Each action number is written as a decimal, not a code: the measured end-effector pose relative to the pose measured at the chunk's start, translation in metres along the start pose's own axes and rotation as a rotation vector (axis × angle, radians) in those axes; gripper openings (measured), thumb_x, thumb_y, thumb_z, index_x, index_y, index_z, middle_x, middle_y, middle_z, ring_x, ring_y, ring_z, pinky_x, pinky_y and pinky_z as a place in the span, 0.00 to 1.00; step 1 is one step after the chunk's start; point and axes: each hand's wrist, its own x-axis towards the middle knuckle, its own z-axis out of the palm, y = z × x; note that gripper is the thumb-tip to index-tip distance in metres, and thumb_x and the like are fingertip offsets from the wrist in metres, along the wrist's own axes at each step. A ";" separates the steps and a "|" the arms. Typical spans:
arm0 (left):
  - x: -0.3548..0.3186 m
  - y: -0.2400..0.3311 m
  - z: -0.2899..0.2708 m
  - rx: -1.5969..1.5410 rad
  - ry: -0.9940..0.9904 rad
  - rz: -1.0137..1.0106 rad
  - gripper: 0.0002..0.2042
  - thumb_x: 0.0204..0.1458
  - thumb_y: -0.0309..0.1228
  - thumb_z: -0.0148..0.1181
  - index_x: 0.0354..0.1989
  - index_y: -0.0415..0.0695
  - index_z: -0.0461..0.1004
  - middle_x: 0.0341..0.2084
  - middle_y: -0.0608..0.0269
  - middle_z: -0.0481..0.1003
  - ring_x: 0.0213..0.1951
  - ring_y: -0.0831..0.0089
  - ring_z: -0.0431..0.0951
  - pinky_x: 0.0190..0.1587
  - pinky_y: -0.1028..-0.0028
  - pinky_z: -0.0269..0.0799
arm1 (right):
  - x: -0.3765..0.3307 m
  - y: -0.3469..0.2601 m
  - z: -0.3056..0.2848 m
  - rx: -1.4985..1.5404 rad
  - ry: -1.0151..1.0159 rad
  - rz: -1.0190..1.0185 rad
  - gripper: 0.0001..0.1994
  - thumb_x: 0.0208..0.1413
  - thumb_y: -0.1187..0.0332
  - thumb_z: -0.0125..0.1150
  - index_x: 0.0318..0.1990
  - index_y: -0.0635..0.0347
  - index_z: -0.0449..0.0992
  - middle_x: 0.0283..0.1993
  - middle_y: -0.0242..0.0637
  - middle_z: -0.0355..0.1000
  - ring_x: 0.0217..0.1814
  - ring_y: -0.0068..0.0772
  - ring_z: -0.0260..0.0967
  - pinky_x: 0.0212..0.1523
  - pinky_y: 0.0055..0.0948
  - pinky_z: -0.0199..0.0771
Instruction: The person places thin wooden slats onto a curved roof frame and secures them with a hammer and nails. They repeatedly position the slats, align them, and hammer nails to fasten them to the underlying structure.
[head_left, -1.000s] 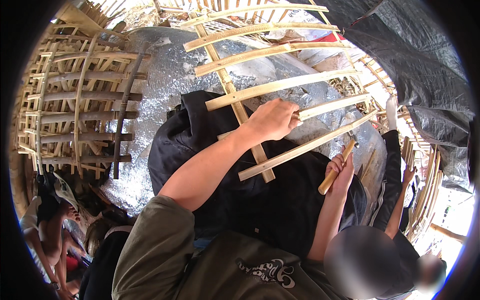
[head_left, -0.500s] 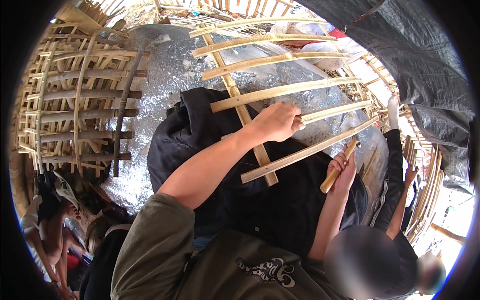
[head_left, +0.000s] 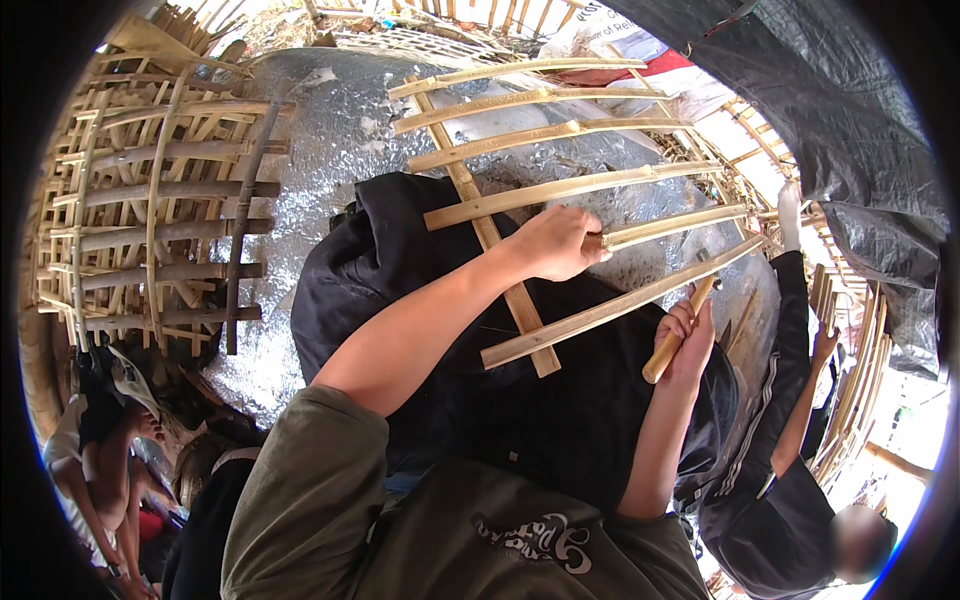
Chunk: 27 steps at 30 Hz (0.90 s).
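Observation:
A ladder-like frame of split bamboo slats (head_left: 560, 186) lies across my lap, several slats crossing a bamboo strip (head_left: 468, 190) on the left and another strip on the right. My left hand (head_left: 562, 243) is closed around one bamboo slat (head_left: 675, 228), second from the near end, beside the left strip. The nearest slat (head_left: 620, 305) slants up to the right between my hands. My right hand (head_left: 686, 332) is wrapped around the wooden handle of a hammer (head_left: 664, 358), held below that slat's right part. The hammer's metal end shows only partly behind the slat.
A stack of bamboo lattice panels (head_left: 165, 210) stands at left. Shiny silver sheeting (head_left: 330, 110) covers the ground ahead. Dark tarp (head_left: 850, 100) hangs at upper right. A person in black (head_left: 765, 510) sits close on my right; another person's limbs (head_left: 105, 470) show at lower left.
The frame's far end sits slightly lower in view. The person on my right has leaned away to the right. My hands keep their grips almost in place.

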 end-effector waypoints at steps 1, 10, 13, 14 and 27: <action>0.001 -0.001 0.001 0.001 -0.011 -0.005 0.17 0.61 0.43 0.61 0.41 0.39 0.80 0.33 0.46 0.81 0.40 0.50 0.82 0.46 0.56 0.75 | -0.001 0.000 0.001 0.001 0.004 -0.004 0.18 0.71 0.59 0.53 0.59 0.62 0.67 0.30 0.24 0.54 0.22 0.11 0.51 0.20 0.13 0.56; 0.001 0.003 0.001 -0.013 -0.068 -0.072 0.18 0.61 0.44 0.61 0.38 0.37 0.80 0.32 0.46 0.81 0.41 0.50 0.82 0.46 0.56 0.74 | 0.001 -0.002 -0.003 -0.002 0.000 0.004 0.19 0.72 0.58 0.52 0.60 0.63 0.66 0.30 0.23 0.54 0.23 0.10 0.51 0.21 0.13 0.56; 0.001 0.003 0.002 -0.012 -0.092 -0.099 0.18 0.61 0.44 0.61 0.38 0.37 0.80 0.31 0.46 0.81 0.41 0.50 0.82 0.46 0.55 0.74 | -0.001 0.000 -0.001 -0.004 0.005 0.000 0.19 0.72 0.58 0.52 0.60 0.62 0.66 0.30 0.23 0.54 0.23 0.10 0.51 0.21 0.13 0.56; 0.002 0.003 0.002 -0.008 -0.108 -0.111 0.18 0.61 0.44 0.61 0.38 0.37 0.80 0.31 0.46 0.81 0.41 0.50 0.82 0.46 0.56 0.74 | -0.002 0.000 0.000 -0.006 0.007 -0.004 0.19 0.72 0.58 0.52 0.60 0.62 0.67 0.30 0.23 0.54 0.23 0.10 0.51 0.21 0.13 0.56; 0.003 0.006 0.003 -0.027 -0.097 -0.170 0.24 0.59 0.44 0.62 0.51 0.33 0.77 0.42 0.41 0.81 0.49 0.50 0.81 0.54 0.59 0.74 | 0.002 -0.003 -0.007 0.013 -0.015 0.034 0.19 0.72 0.58 0.52 0.60 0.62 0.66 0.31 0.24 0.55 0.24 0.10 0.51 0.21 0.12 0.56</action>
